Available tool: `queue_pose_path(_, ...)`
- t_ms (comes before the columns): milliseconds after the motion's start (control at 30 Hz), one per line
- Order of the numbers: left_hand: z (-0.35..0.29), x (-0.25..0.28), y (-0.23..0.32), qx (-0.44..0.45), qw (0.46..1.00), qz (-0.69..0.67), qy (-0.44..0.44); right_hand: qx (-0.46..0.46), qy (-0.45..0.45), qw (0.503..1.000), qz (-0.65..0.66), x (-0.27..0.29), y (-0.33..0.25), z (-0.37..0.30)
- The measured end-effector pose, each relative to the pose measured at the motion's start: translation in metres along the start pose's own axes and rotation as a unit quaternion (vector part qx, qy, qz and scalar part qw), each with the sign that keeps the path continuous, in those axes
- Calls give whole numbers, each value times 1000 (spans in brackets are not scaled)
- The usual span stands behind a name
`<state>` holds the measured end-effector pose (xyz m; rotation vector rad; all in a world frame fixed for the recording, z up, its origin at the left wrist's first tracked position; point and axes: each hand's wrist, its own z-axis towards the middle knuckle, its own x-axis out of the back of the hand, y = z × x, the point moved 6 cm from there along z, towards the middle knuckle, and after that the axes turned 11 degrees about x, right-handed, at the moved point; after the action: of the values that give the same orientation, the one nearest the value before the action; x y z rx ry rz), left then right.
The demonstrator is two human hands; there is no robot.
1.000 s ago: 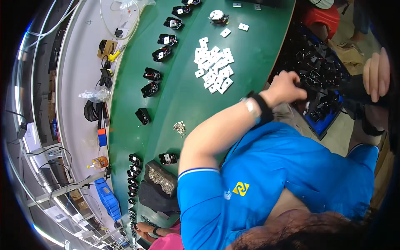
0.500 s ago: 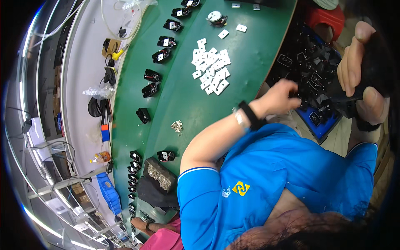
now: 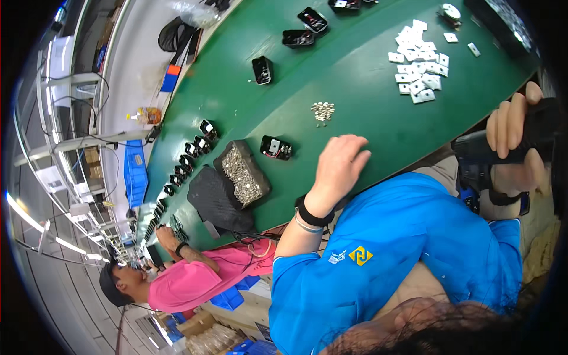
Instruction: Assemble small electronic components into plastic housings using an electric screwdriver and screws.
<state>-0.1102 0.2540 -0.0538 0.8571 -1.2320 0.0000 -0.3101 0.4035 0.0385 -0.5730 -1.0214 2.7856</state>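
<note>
My left hand [image 3: 340, 168], with a black band and a bracelet at its wrist, hovers over the near edge of the green table [image 3: 355, 71]. Its thumb stands apart from the bent fingers, and nothing shows between them. Nearest to it are a small heap of shiny metal pieces [image 3: 322, 111] and a black housing with a white plate and wires [image 3: 276, 148]. At the right edge my right hand [image 3: 509, 124] is wrapped round a dark black object [image 3: 538, 127]; its kind is too dark to tell.
White rectangular plates [image 3: 420, 65] lie piled at the far right. A dark box of small metal parts [image 3: 242, 177] sits beside black cloth. Several black housings [image 3: 297, 38] stand along the table. A co-worker in pink [image 3: 189, 284] works at the left, past a blue bin [image 3: 136, 174].
My view has swung to the left. My left hand has moved from beside the blue tray of black parts to above the green table. My right hand still grips the dark object.
</note>
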Motion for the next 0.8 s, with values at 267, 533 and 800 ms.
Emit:
queue_pose_path(267,8,36,-56,81,984,111,113,-34,21,996,74,-40,63,26)
queue_pose_path(533,15,29,-76,117,984,97,94,-74,6,992,104,-59,91,45)
queue_pose_path(800,16,31,-70,93,988,-48,110,-92,-23,987,129,-72,110,55)
